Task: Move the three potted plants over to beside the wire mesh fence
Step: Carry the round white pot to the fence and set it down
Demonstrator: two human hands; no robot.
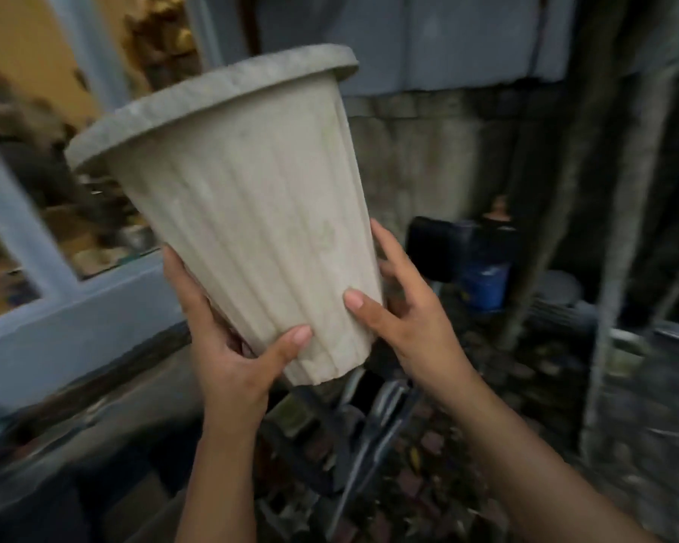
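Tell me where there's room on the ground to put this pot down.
Little shows. The pot, held by the left hand and right hand, hangs over crowded metal tools. Barest patch: paving right of them, before the blue bucket. It's blurred.

Window frame (75,307) close left; pole (557,190) right
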